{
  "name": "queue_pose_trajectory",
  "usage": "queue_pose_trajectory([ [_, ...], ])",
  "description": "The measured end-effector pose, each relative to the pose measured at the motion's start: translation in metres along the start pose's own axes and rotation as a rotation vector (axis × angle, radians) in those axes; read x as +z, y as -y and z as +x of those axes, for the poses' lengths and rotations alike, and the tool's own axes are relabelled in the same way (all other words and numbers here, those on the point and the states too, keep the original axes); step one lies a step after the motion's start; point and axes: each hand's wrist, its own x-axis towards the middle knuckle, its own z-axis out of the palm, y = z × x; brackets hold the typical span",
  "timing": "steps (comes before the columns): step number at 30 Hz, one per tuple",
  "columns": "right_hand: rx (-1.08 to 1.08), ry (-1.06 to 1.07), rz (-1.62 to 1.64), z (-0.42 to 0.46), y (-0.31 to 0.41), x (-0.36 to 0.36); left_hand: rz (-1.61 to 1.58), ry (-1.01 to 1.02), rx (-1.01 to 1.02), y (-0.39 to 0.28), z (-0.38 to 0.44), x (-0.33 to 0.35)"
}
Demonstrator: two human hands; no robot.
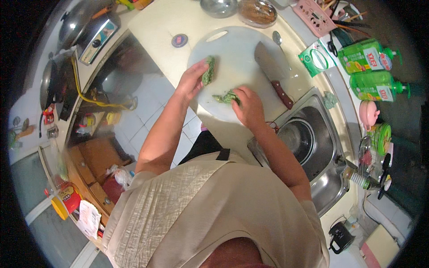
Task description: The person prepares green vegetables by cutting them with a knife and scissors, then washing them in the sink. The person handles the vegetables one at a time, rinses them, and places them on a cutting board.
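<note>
My left hand [191, 79] grips a lumpy green vegetable piece [208, 71], held upright over the left part of a round whitish cutting board [236, 43]. Lower on the board, my right hand [249, 105] has its fingers and thumb around a second green vegetable piece [228, 97], whose pale end points left. A few small green bits lie beside that end. Both pieces have a rough, crinkled surface; the exact vegetable is hard to tell. A cleaver [268, 63] with a brown riveted handle rests on the board's right side, apart from both hands.
A metal spoon [277, 38] lies right of the board. Beyond it are a steel bowl [218, 7] and a covered dish [257, 13]. A round coaster [179, 41] sits at left. The steel sink [330, 147] holds a round basin [296, 139]. Green pump bottles [365, 57] line the right wall.
</note>
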Motion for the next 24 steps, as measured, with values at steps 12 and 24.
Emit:
queue_pose_trajectory([
  [12,-0.371,0.075,-0.286,0.026,0.006,0.043,-0.62,0.058,-0.167,0.003,-0.035,-0.025],
  [24,-0.011,-0.138,-0.188,0.025,-0.046,-0.016,0.815,0.026,0.117,0.025,-0.048,-0.019],
])
